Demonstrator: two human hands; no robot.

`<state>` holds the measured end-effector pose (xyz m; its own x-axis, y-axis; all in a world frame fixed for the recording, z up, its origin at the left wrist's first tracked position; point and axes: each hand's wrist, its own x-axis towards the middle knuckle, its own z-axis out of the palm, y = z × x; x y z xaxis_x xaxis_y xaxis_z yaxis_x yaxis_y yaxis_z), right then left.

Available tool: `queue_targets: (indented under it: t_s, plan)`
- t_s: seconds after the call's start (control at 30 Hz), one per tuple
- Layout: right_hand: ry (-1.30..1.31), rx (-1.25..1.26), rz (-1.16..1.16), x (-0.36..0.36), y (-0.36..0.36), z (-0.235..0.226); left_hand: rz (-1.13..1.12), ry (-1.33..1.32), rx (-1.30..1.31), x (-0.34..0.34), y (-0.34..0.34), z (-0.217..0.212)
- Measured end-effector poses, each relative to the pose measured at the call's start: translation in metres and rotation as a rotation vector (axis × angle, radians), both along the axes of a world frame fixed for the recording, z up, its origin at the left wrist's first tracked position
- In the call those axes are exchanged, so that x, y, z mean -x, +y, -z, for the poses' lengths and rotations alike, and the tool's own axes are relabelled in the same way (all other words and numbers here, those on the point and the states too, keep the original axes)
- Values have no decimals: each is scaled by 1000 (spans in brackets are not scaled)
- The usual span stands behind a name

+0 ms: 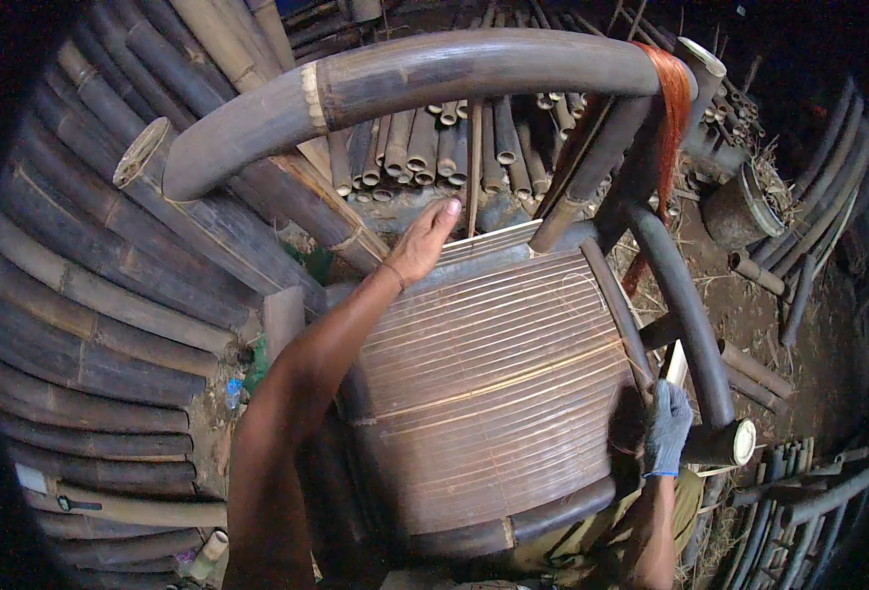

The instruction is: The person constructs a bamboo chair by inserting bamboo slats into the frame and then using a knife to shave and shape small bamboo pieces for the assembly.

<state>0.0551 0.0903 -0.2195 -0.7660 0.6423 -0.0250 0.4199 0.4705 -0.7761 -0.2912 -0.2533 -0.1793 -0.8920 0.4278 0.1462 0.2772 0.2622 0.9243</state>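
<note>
In the head view, the bamboo-slat seat (pixel 498 467) lay right in front of you, inside a dark bamboo chair frame (pixel 685 305). Your bare left hand (pixel 422 244) was at its rear edge, thumb raised; I could not tell whether it gripped anything. Your gloved right hand (pixel 667 430) was curled at the seat's right side, just beside a pale strip (pixel 676 363); its hold was unclear. Orange strands (pixel 668 128) hung from the curved top rail (pixel 483 74).

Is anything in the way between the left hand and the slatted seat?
Nothing visible stands between the left hand and the slatted seat. The thick curved bamboo bar shows beyond the hand, not between them.
</note>
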Motion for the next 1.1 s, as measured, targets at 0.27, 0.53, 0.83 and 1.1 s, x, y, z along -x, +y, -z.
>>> queue_targets:
  t_s: [0.27,0.53,0.83,1.1]
  plan:
    - [315,-497,-378,114,-146,-71,68,-208,-1,17,-20,25]
    - [106,-167,-255,264,-205,10,8,-71,282,4,-1,16]
    - [561,1473,-121,219,-108,24,96,117,305,10,-16,17]
    - [583,872,-543,187,-73,-93,76,250,502,-1,-13,15]
